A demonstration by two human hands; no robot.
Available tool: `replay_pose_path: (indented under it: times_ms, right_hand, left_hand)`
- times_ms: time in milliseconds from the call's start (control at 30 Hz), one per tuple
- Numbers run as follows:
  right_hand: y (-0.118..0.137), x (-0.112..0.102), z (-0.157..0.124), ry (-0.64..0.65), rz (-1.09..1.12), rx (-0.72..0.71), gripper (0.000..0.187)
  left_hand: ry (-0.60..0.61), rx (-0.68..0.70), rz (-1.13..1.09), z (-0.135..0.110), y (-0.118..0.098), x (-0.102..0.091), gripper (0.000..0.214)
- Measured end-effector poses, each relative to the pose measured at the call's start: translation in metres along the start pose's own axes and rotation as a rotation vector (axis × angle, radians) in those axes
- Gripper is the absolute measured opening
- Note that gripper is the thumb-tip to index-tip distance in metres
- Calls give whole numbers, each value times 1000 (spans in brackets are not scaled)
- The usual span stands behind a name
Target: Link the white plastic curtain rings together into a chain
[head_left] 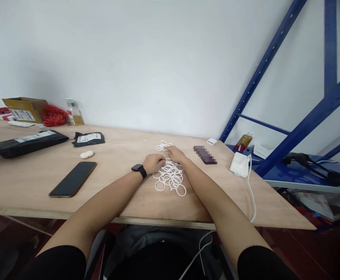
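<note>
A heap of several white plastic rings lies on the wooden table in front of me. A smaller cluster of white rings lies just beyond it. My left hand, with a black watch on the wrist, rests at the heap's far left edge with its fingers curled in. My right hand lies between the two groups with its fingers bent down onto the rings. What the fingers pinch is too small to make out.
A dark phone lies at the left, with a small white case and black parcels beyond it. A dark flat device, a white charger with cable and a blue rack stand to the right. A cardboard box sits far left.
</note>
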State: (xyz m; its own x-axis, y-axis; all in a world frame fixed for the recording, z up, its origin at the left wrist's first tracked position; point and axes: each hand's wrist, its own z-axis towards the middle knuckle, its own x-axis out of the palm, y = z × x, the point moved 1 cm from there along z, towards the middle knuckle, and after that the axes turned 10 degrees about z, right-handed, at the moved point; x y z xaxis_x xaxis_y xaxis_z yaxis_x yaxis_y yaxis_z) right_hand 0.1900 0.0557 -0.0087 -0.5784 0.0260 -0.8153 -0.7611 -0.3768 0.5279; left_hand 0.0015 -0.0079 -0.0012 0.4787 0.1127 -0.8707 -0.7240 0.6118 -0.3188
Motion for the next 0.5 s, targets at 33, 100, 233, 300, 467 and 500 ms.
replay_pose_path:
  times_ms: [33,100,233,300,467,500]
  right_hand:
    - [3,1,2,32,-48,16,43]
    - [6,1,3,38,-88,50,34]
    - [6,-4,-4,-29,-98,86,20]
    - [5,-7,-11,-58,-98,86,18]
    - [8,-13,-32,-232,222,-54,16]
    - [9,-13,-35,-260,333,-71,17]
  left_hand:
    - [3,-2,3,0,0,-1,22]
    - [8,-10,9,0,1,-1,22]
    - [14,-37,16,0,3,-1,21]
    - [12,-49,21,0,3,-2,20]
    - [-24,-90,27,2,3,-1,18]
    - [-39,-99,16,2,4,0,18]
